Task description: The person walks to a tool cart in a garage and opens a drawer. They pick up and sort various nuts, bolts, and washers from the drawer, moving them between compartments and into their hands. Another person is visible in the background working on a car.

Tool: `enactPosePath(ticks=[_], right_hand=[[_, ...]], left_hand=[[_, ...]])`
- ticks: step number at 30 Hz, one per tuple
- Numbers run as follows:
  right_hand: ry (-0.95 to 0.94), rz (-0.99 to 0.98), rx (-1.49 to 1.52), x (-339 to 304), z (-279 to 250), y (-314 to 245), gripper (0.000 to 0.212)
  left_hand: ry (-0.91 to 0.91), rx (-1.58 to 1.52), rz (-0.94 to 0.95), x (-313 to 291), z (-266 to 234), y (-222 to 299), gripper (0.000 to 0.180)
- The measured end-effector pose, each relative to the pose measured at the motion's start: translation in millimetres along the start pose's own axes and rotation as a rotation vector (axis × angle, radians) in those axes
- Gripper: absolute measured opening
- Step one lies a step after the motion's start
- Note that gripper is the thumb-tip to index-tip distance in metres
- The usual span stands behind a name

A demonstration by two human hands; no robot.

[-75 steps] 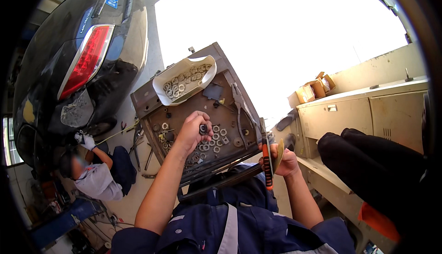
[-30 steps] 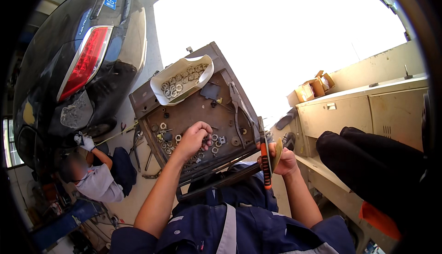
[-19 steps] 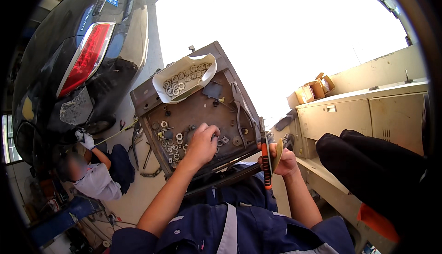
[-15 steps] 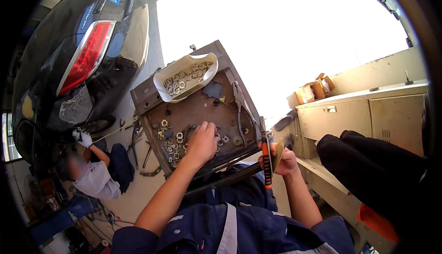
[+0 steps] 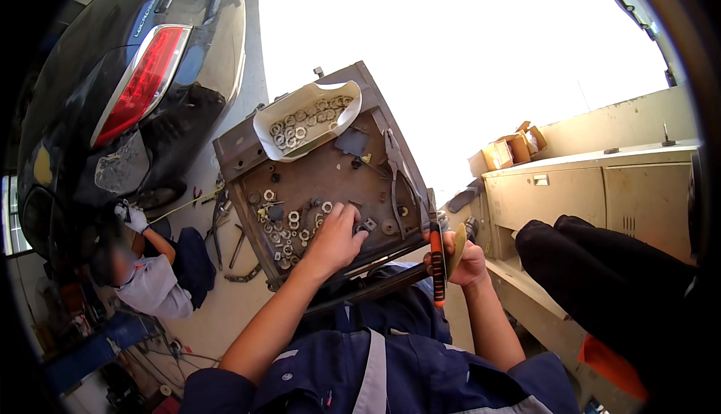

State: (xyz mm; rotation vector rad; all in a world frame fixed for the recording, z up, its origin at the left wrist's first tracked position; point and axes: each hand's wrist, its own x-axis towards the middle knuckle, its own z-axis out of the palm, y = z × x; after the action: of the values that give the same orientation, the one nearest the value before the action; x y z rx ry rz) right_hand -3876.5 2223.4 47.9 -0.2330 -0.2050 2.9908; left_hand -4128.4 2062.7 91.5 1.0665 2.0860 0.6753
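Note:
My left hand (image 5: 336,243) reaches into a dark metal tray (image 5: 315,174) with its fingers bent down. Thumb and forefinger look apart, and a small square nut (image 5: 368,224) lies just beyond them; the other fingertips are hidden. Several loose nuts (image 5: 291,222) are scattered to the left of this hand. At the tray's near right corner, my right hand (image 5: 469,264) is closed around a yellowish disc-like piece (image 5: 455,249) seen nearly edge-on. Right against it stands a tool with an orange-and-black handle (image 5: 437,267), also in that grip as far as I can see.
A cut-open white plastic container (image 5: 263,130) holding many nuts stands on the tray's far left side. Long-handled pliers (image 5: 396,174) lie along the right. A person (image 5: 154,283) crouches beside a dark car (image 5: 82,76) at left. Beige cabinets (image 5: 548,196) and cardboard boxes (image 5: 511,149) are at right.
My left hand has shifted slightly right, uncovering nuts to its left, and its thumb and forefinger have spread. The right hand keeps its hold. The view has moved a little.

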Motion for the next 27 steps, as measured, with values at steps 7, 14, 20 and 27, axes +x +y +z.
enactPosePath(ticks=[7, 14, 20, 27], right_hand=[[-0.005, -0.008, -0.003, 1, 2, 0, 0.014], [-0.003, -0.020, 0.008, -1, -1, 1, 0.015], [0.022, -0.005, -0.211, 10, 11, -3, 0.022], [0.222, 0.205, -0.822, 54, 86, -38, 0.019]], left_hand=[[-0.030, -0.021, -0.033, 8, -8, -7, 0.018], [0.030, -1.093, -0.377, 9, -62, -30, 0.018], [0.114, 0.327, 0.075, 20, -55, -18, 0.019], [-0.052, 0.246, 0.101, 32, -63, -26, 0.018]])
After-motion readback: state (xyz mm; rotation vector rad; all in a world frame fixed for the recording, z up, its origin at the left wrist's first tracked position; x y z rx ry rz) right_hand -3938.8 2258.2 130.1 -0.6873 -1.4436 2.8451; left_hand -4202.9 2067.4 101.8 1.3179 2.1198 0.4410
